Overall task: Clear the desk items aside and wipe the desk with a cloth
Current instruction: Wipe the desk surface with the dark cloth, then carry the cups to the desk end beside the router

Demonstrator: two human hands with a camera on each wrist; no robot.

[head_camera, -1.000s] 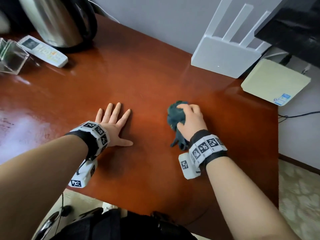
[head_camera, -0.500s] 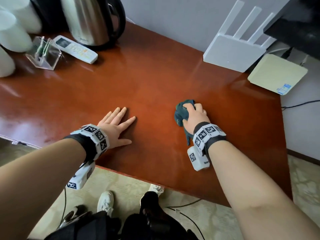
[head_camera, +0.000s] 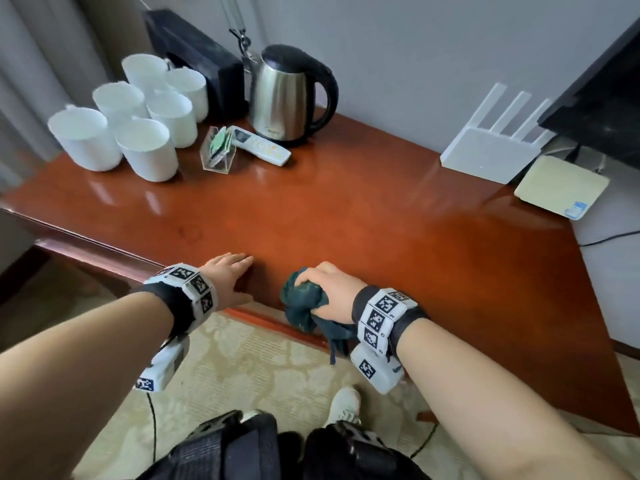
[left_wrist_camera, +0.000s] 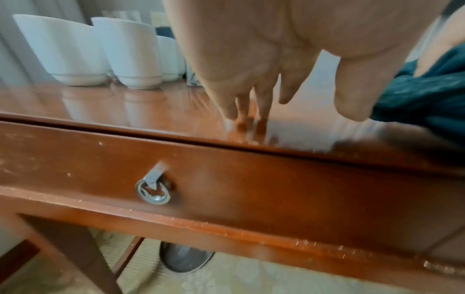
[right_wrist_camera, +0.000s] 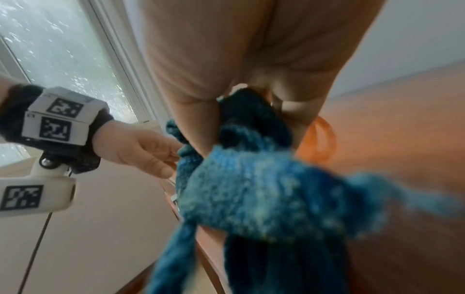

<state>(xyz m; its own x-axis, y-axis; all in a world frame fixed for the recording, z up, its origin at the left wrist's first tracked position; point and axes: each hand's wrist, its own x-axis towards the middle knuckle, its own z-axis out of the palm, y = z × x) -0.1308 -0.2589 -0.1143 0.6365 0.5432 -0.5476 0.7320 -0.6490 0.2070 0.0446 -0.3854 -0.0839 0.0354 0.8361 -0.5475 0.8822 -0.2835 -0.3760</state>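
Cloth, one, dark teal, bunched; clenched in the curled fingers of the right hand at the desk's near edge, loose ends hanging over it. Left hand, just beside the grip on its left, fingers straight and flat on the wood, holding nothing. Beyond the grip: broad bare desktop. Far left of it: six white cups, one clear acrylic holder, one remote, one steel kettle. Far right: one white router, one cream box at the right edge.
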